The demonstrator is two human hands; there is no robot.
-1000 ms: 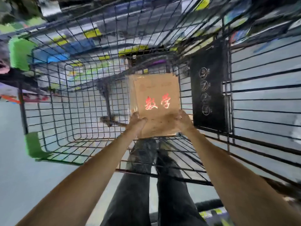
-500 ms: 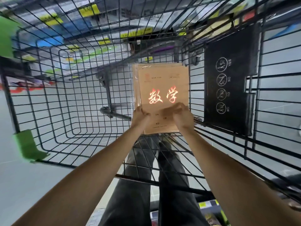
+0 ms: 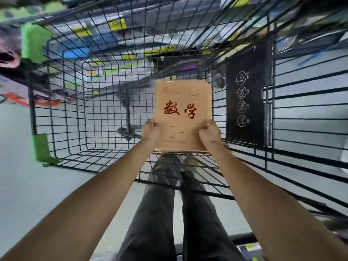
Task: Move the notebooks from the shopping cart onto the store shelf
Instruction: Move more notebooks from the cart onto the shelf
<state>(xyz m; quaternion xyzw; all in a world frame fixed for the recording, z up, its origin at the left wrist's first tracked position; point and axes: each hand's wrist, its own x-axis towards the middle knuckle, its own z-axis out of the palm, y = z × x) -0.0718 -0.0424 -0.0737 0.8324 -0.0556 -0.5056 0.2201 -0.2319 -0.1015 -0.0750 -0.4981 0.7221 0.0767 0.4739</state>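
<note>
Fingers [image 3: 150, 124] of my left hand [image 3: 151, 133] and right hand [image 3: 210, 134] grip the two near corners of one stack of brown notebooks [image 3: 182, 102], held over the single wire shopping cart [image 3: 33, 113]; their number I cannot tell.

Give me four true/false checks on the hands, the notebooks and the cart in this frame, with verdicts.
1. The left hand and the right hand both grip the notebooks at the near corners. True.
2. The top cover is blue with white print. False: it is tan with red characters.
3. A black panel with round white icons sits on the shopping cart wall to the person's right. True.
4. The right hand is open and off the notebooks. False: its fingers curl on the lower right corner.
</note>
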